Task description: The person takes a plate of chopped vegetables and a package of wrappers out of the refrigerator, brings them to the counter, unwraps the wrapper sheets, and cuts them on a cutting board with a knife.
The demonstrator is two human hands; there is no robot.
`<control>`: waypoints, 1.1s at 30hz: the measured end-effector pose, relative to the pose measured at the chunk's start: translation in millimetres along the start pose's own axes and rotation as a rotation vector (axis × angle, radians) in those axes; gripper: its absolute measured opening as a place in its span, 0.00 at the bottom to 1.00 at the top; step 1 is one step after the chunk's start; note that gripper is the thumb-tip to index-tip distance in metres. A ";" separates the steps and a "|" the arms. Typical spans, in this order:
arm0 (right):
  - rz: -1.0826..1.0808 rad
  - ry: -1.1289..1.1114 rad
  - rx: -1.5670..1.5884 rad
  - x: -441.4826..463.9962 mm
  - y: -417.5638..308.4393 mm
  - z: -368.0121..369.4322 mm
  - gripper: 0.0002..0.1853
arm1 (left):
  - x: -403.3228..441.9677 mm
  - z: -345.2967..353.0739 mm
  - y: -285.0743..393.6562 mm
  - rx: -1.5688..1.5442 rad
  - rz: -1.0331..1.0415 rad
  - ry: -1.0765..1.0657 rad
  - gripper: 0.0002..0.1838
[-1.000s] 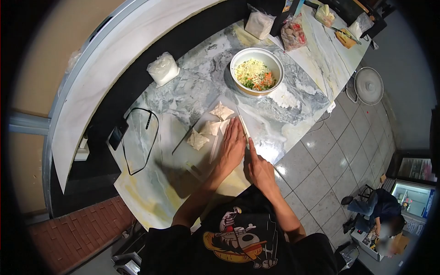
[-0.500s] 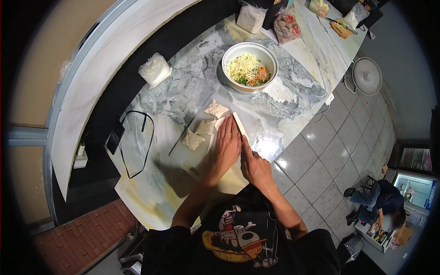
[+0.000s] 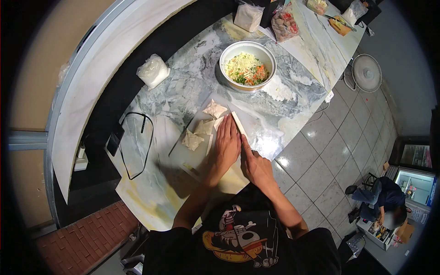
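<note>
My left hand [image 3: 227, 145] lies flat with its fingers stretched out over pale dough on a translucent cutting board [image 3: 250, 112]. My right hand [image 3: 257, 167] is wrapped round the handle of a knife, its index finger along the top. The blade runs beside my left fingers, and a pale strip [image 3: 237, 122] lies along it. Several folded dough pieces sit on the board left of my left hand, one [image 3: 214, 108] near the far corner and another [image 3: 191, 140] near the left edge. Under my left hand the dough is partly hidden.
Beyond the board stands a white bowl [image 3: 270, 79] of chopped vegetables. A bag of white powder [image 3: 153, 72] is at the back left, a phone [image 3: 115, 140] with a strap at the left. More bags [image 3: 284, 24] lie at the far end. A person [image 3: 385, 197] sits at the lower right.
The camera view has shifted, moving the counter and bowl slightly left and up in the picture. Both hands stay at the board, with the pale strip beside the blade more visible.
</note>
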State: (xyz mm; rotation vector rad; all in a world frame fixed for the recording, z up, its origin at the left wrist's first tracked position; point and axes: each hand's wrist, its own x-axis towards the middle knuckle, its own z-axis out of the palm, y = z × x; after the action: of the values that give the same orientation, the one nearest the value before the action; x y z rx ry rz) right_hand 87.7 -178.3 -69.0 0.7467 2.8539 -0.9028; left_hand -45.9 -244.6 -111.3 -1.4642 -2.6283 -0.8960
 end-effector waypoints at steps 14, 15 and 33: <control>-0.019 0.063 -0.061 -0.7 5.7 10.6 0.41 | 0.1 0.4 1.6 0.032 0.003 0.004 0.30; -0.018 0.063 -0.061 -0.6 5.5 10.2 0.41 | 0.1 0.6 1.5 0.028 0.003 0.007 0.31; -0.068 -0.077 -0.182 10.2 -8.0 -14.8 0.49 | 0.0 -2.3 -1.4 0.018 -0.059 -0.095 0.33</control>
State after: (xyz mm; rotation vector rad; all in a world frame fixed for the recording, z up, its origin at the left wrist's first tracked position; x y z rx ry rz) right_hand 76.3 -171.4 -54.6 0.5862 2.8591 -0.6507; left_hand -47.6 -246.3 -110.0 -1.4687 -2.7525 -0.8255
